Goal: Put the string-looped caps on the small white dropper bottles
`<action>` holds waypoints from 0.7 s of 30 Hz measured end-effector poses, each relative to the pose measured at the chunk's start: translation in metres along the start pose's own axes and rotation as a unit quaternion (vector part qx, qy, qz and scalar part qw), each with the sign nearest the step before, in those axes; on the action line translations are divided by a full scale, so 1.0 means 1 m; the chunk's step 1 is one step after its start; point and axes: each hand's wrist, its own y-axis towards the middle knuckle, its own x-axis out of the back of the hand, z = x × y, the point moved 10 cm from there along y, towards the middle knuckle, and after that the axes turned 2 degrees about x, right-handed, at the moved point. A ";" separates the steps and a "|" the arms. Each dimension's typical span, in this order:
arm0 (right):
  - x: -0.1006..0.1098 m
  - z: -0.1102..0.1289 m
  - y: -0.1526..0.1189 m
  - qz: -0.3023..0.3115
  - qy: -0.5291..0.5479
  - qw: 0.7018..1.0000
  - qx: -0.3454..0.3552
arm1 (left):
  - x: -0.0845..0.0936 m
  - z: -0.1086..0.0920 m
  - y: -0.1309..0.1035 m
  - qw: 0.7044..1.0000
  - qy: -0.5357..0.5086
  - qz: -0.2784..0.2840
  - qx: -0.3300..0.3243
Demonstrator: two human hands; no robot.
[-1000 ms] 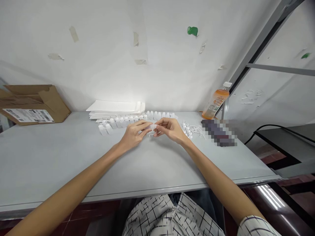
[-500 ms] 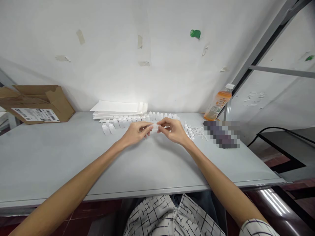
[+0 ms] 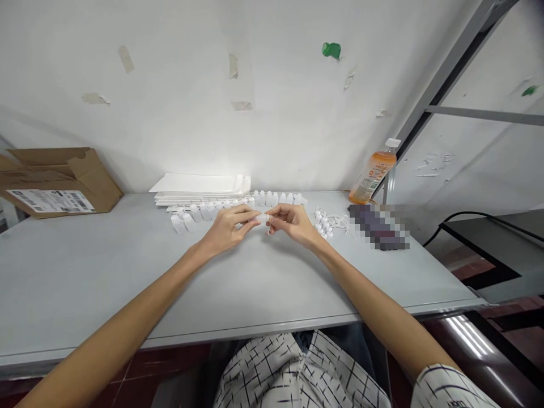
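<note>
A small white plastic piece (image 3: 262, 218) is pinched between my two hands above the table's middle. My left hand (image 3: 232, 225) grips its left end with thumb and fingers. The fingers of my right hand (image 3: 293, 223) close on its right end, where a small white bit hangs below the fingertips. Just behind my hands, several white capped bottles (image 3: 276, 199) stand in a curved row, and more (image 3: 182, 222) are at its left end. Several small white parts (image 3: 323, 223) with thin white cords (image 3: 340, 222) lie right of my right hand.
White envelopes (image 3: 198, 187) are stacked against the wall. An open cardboard box (image 3: 63, 181) sits at the far left of the grey table (image 3: 255, 283). At the right are an orange drink bottle (image 3: 374, 177) and a pixelated dark object (image 3: 379, 228). A metal frame rises behind them.
The view has shifted slightly. My left thumb and fingers now lie straighter along the white piece, and a small white bit shows under my right fingers.
</note>
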 end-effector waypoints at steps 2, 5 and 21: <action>-0.001 -0.005 0.000 0.000 0.058 0.998 -0.018 | 0.001 -0.008 -0.002 0.998 0.048 -0.015 -0.049; 0.000 -0.012 0.000 -0.007 0.107 0.993 -0.050 | -0.001 -0.017 -0.005 0.990 0.103 -0.012 -0.095; 0.004 -0.003 0.002 0.016 -0.006 0.998 -0.066 | -0.025 0.011 -0.005 0.996 -0.033 0.048 0.061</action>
